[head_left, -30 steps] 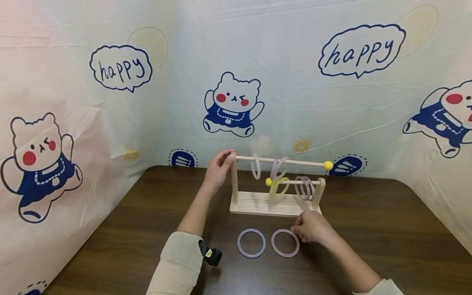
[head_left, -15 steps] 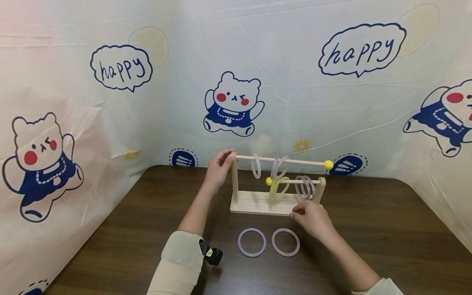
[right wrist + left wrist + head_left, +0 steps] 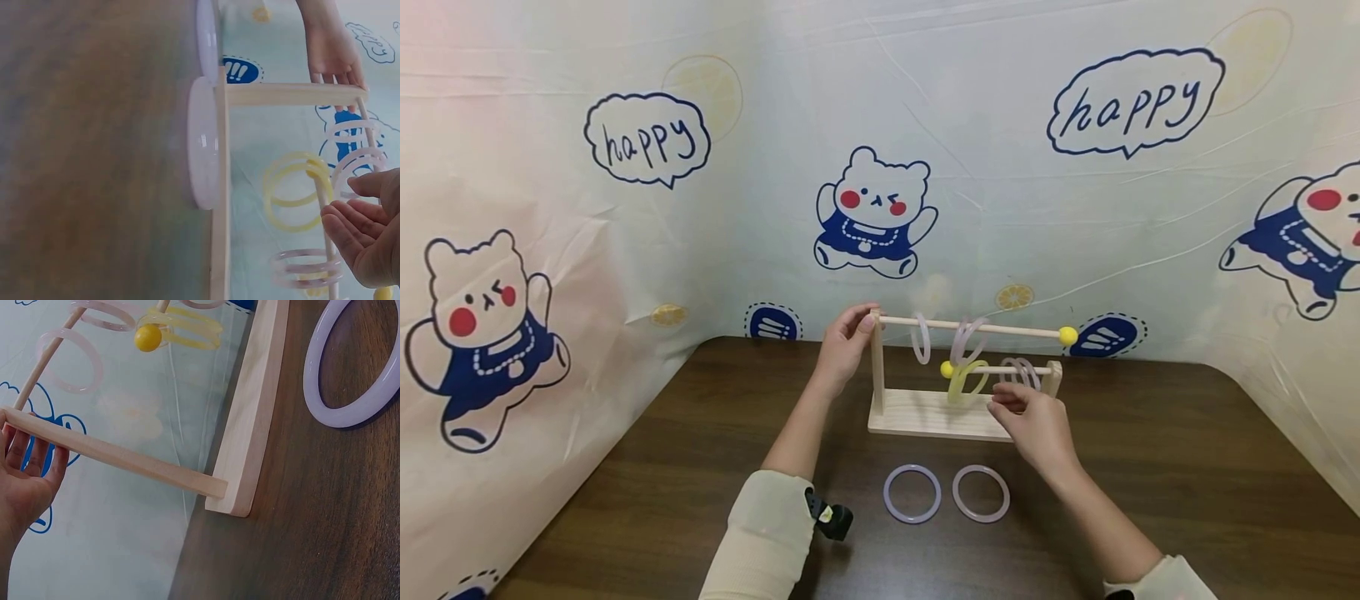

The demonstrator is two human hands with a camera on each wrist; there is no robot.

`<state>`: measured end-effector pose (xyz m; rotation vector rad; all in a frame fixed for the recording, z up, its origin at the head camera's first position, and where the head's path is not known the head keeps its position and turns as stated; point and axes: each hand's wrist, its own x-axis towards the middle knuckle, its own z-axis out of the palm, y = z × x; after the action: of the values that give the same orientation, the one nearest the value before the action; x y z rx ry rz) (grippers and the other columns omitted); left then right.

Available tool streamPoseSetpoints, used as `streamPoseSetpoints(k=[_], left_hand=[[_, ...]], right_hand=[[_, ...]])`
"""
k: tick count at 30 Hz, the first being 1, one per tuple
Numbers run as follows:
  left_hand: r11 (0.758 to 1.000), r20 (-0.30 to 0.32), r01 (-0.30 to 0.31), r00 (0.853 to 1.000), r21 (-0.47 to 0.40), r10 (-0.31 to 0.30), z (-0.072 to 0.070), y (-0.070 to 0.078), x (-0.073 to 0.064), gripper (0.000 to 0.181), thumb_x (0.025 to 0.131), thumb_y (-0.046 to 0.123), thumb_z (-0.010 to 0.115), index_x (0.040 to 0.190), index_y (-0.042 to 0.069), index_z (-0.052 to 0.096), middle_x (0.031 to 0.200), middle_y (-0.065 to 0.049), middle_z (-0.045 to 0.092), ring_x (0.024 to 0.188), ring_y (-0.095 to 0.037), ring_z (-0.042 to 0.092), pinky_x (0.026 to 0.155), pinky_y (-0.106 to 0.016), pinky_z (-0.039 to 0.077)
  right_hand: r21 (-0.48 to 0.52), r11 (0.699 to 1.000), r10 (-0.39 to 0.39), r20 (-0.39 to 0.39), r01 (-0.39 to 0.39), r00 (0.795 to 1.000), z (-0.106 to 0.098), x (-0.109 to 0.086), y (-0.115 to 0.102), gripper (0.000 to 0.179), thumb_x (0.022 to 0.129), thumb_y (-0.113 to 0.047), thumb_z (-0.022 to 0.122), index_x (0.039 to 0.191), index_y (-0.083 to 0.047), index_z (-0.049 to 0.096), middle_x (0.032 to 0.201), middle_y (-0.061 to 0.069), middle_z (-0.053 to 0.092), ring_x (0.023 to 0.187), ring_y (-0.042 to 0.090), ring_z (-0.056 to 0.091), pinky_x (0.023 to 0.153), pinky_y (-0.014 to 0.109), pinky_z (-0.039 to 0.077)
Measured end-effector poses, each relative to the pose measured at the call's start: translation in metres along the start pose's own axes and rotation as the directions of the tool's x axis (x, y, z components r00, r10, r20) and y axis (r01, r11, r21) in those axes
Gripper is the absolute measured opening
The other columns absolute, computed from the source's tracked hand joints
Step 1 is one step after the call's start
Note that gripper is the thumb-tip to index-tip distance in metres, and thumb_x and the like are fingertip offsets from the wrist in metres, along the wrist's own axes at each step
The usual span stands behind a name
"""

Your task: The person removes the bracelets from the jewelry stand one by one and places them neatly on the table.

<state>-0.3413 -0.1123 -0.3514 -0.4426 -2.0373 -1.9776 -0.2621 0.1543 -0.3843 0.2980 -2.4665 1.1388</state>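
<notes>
A wooden rack (image 3: 917, 414) has two rods at different heights, each tipped with a yellow ball. My left hand (image 3: 841, 348) grips the top of its left post (image 3: 125, 456), fingers behind and thumb at the side. Pale rings (image 3: 925, 343) hang on the upper rod. On the lower rod hang yellow rings (image 3: 957, 388) and, nearer its post, several pale purple rings (image 3: 1035, 377), partly hidden behind my right hand (image 3: 1041, 429). That hand is raised in front of the lower rod, fingers loosely bent, nothing between them. In the right wrist view it appears beside the rods.
Two loose rings lie flat on the dark wooden table (image 3: 700, 500) before the rack: a bluish-purple one (image 3: 347, 417) at left and a pinkish one (image 3: 203, 144) at right. A printed curtain (image 3: 737, 217) stands behind the table.
My right hand has risen from beside the pinkish ring on the table to the height of the lower rod. My left hand, the rack and the rings stay put.
</notes>
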Motion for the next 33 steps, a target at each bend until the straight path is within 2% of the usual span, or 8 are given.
streamPoseSetpoints(k=[7, 13, 19, 25, 27, 33], left_hand=[[1.000, 0.005, -0.003, 1.000, -0.003, 0.003, 0.000, 0.000, 0.000, 0.031, 0.097, 0.018, 0.049, 0.122, 0.001, 0.055, 0.113, -0.015, 0.060, 0.102, -0.027, 0.058, 0.090, -0.037, 0.045], [1.000, 0.016, -0.006, 1.000, -0.003, 0.006, -0.001, 0.000, 0.000, 0.033, 0.097, 0.019, 0.049, 0.122, 0.000, 0.054, 0.114, -0.015, 0.059, 0.103, -0.030, 0.057, 0.091, -0.037, 0.044], [1.000, 0.015, -0.005, 1.000, -0.003, 0.005, -0.001, 0.000, 0.001, 0.032, 0.097, 0.018, 0.049, 0.122, 0.000, 0.054, 0.114, -0.017, 0.059, 0.103, -0.031, 0.057, 0.090, -0.038, 0.045], [1.000, 0.012, 0.004, 1.000, 0.009, -0.004, 0.000, -0.001, 0.001, 0.032, 0.097, 0.020, 0.049, 0.122, 0.001, 0.054, 0.113, -0.015, 0.059, 0.101, -0.026, 0.058, 0.090, -0.039, 0.045], [1.000, 0.012, 0.008, 1.000, 0.014, -0.008, 0.001, -0.001, 0.001, 0.032, 0.097, 0.020, 0.049, 0.122, 0.002, 0.055, 0.113, -0.014, 0.059, 0.101, -0.025, 0.057, 0.090, -0.038, 0.044], [1.000, 0.006, -0.004, 1.000, 0.002, 0.004, 0.000, -0.001, 0.000, 0.032, 0.096, 0.019, 0.049, 0.122, 0.001, 0.055, 0.113, -0.016, 0.059, 0.102, -0.028, 0.057, 0.090, -0.039, 0.045]], right_hand=[[0.024, 0.999, -0.029, -0.018, 0.029, 0.999, -0.002, 0.012, -0.010, 0.022, 0.080, -0.008, 0.072, 0.100, 0.002, 0.068, 0.085, 0.010, 0.069, 0.077, 0.024, 0.066, 0.067, 0.037, 0.052], [0.155, 0.988, -0.010, -0.022, 0.013, 1.000, 0.001, 0.022, -0.018, 0.025, 0.082, -0.007, 0.070, 0.104, 0.005, 0.066, 0.092, 0.015, 0.067, 0.086, 0.026, 0.065, 0.074, 0.036, 0.052], [0.266, 0.963, 0.031, -0.014, -0.027, 0.999, 0.004, 0.027, -0.024, 0.031, 0.083, -0.008, 0.069, 0.110, 0.007, 0.063, 0.100, 0.018, 0.066, 0.093, 0.027, 0.063, 0.077, 0.032, 0.051], [0.380, 0.918, 0.111, 0.031, -0.115, 0.993, 0.006, 0.034, -0.029, 0.038, 0.086, -0.016, 0.068, 0.117, 0.004, 0.059, 0.108, 0.018, 0.064, 0.101, 0.026, 0.061, 0.082, 0.029, 0.049], [0.392, 0.910, 0.125, 0.050, -0.134, 0.991, 0.007, 0.036, -0.030, 0.040, 0.086, -0.019, 0.067, 0.119, 0.003, 0.059, 0.110, 0.018, 0.063, 0.103, 0.026, 0.060, 0.083, 0.030, 0.048], [0.376, 0.918, 0.111, 0.069, -0.129, 0.991, 0.013, 0.041, -0.033, 0.043, 0.086, -0.024, 0.068, 0.121, -0.001, 0.058, 0.112, 0.015, 0.063, 0.104, 0.025, 0.060, 0.083, 0.035, 0.049]])
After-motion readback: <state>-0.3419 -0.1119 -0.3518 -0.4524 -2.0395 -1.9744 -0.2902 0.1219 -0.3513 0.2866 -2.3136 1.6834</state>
